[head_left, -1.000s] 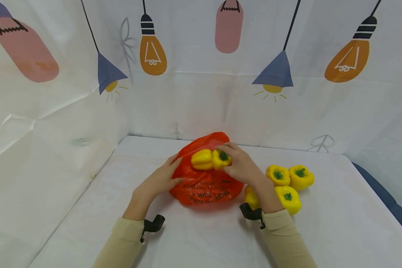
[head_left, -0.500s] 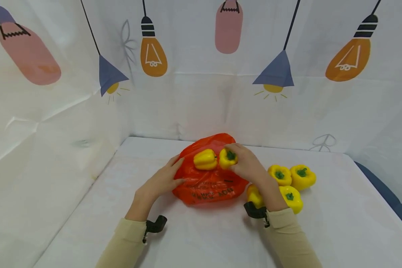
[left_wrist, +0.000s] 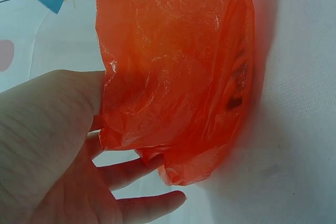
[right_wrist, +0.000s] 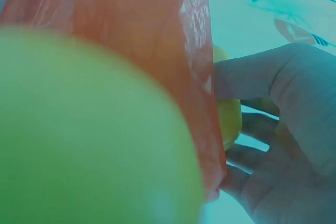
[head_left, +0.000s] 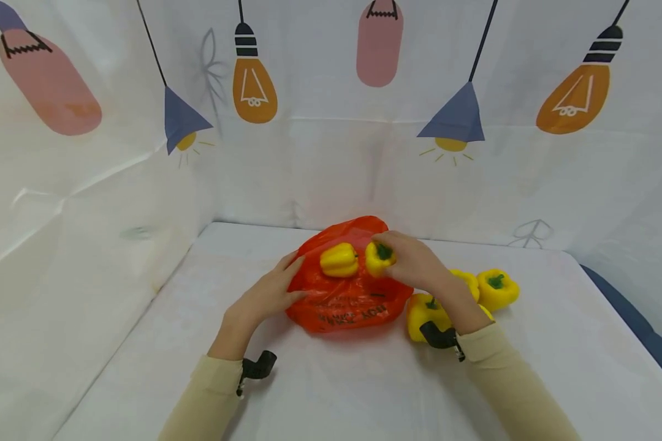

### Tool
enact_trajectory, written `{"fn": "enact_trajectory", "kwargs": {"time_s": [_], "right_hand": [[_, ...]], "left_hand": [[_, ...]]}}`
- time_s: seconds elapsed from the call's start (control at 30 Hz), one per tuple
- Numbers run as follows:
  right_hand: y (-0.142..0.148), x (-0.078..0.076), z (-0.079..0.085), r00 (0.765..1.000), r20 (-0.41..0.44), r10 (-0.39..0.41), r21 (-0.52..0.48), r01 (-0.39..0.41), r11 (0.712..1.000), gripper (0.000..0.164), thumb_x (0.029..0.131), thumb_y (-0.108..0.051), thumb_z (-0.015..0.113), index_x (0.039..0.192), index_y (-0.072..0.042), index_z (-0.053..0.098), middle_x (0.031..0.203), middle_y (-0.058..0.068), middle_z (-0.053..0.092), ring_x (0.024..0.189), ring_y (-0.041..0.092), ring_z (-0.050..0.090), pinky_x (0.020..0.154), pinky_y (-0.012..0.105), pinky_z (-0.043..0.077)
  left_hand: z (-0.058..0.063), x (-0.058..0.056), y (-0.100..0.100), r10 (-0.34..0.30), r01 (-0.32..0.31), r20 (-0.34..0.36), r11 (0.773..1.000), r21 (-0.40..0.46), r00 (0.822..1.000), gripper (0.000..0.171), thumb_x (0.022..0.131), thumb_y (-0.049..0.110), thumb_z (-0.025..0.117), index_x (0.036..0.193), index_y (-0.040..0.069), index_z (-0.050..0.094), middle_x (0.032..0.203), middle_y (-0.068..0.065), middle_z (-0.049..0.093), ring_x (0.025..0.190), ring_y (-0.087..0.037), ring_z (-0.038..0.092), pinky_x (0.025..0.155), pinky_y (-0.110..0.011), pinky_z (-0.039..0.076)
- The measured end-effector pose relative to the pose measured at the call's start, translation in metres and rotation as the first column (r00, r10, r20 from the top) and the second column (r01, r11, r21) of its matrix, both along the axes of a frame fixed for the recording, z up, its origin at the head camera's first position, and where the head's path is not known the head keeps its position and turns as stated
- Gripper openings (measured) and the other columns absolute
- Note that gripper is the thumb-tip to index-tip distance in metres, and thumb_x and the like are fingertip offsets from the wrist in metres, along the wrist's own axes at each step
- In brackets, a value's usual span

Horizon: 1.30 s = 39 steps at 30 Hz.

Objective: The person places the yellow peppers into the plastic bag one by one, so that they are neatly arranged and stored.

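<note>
A red plastic bag point(head_left: 347, 306) with dark lettering stands on the table, its mouth spread toward me. Inside the mouth lies a yellow bell pepper point(head_left: 339, 260). With the fingers of my right hand point(head_left: 416, 263) I hold another yellow bell pepper point(head_left: 377, 260) by the bag's right side, its green stem turned toward me. In the right wrist view this pepper point(right_wrist: 229, 121) shows partly behind the bag's edge. My left hand point(head_left: 262, 297) touches the bag's left rim, thumb and fingers spread apart. The left wrist view shows its fingers point(left_wrist: 152, 207) fairly straight; the thumb tip is hidden by the bag.
Several more yellow bell peppers point(head_left: 498, 290) cluster on the white table point(head_left: 342, 392) at the right, partly behind my right forearm. One pepper point(right_wrist: 79, 129) looms blurred in the right wrist view. A white curtain point(head_left: 331, 159) with printed lamps rises behind the table.
The pepper in my right hand has moved slightly right, away from the pepper in the bag. My right forearm has swung outward. My left hand stays at the bag's rim.
</note>
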State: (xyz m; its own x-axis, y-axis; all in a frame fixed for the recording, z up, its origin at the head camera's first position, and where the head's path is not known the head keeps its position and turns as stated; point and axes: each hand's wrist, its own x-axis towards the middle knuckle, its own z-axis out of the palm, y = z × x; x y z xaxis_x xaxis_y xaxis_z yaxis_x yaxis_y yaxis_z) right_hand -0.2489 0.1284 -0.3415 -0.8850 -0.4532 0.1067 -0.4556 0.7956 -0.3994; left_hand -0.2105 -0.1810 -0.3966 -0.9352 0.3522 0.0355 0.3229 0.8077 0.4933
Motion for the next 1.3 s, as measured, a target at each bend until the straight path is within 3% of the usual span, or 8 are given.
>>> {"fn": "enact_trajectory", "kwargs": {"time_s": [0.33, 0.53, 0.87, 1.3], "right_hand": [[0.005, -0.009, 0.0, 0.996, 0.059, 0.07, 0.017, -0.071, 0.997, 0.06, 0.083, -0.009, 0.069, 0.141, -0.014, 0.054, 0.144, 0.008, 0.054, 0.13, 0.031, 0.051, 0.108, 0.054, 0.046], [0.008, -0.012, 0.001, 0.991, 0.081, 0.108, 0.061, -0.113, 0.992, 0.063, 0.08, -0.005, 0.067, 0.141, -0.014, 0.054, 0.145, 0.009, 0.054, 0.132, 0.032, 0.05, 0.109, 0.056, 0.044], [0.011, -0.009, 0.01, 0.988, 0.111, 0.104, 0.142, -0.12, 0.983, 0.067, 0.082, -0.008, 0.067, 0.146, -0.017, 0.049, 0.154, 0.01, 0.045, 0.137, 0.034, 0.046, 0.112, 0.058, 0.041], [0.01, -0.021, 0.013, 0.99, 0.078, 0.114, 0.16, -0.126, 0.979, 0.065, 0.078, -0.003, 0.065, 0.142, -0.015, 0.054, 0.147, 0.009, 0.05, 0.122, 0.029, 0.053, 0.103, 0.05, 0.051]], "left_hand": [[0.001, 0.0, 0.0, 0.008, -0.008, 0.021, 1.0, -0.001, 1.0, 0.079, 0.096, 0.035, 0.065, 0.159, 0.015, 0.022, 0.168, -0.002, 0.014, 0.149, -0.033, 0.033, 0.118, -0.055, 0.034], [0.001, 0.0, 0.001, 0.01, -0.01, 0.019, 1.0, 0.001, 1.0, 0.079, 0.096, 0.036, 0.065, 0.159, 0.015, 0.022, 0.167, -0.002, 0.015, 0.149, -0.033, 0.033, 0.118, -0.055, 0.034], [0.001, -0.002, 0.001, 0.005, -0.005, 0.018, 1.0, 0.002, 1.0, 0.08, 0.096, 0.036, 0.065, 0.16, 0.016, 0.022, 0.168, -0.001, 0.014, 0.149, -0.032, 0.032, 0.118, -0.054, 0.034], [-0.001, 0.0, 0.003, 0.015, -0.015, 0.029, 1.0, -0.004, 0.999, 0.079, 0.096, 0.036, 0.064, 0.159, 0.015, 0.022, 0.168, -0.002, 0.014, 0.15, -0.032, 0.031, 0.119, -0.055, 0.032]]}}
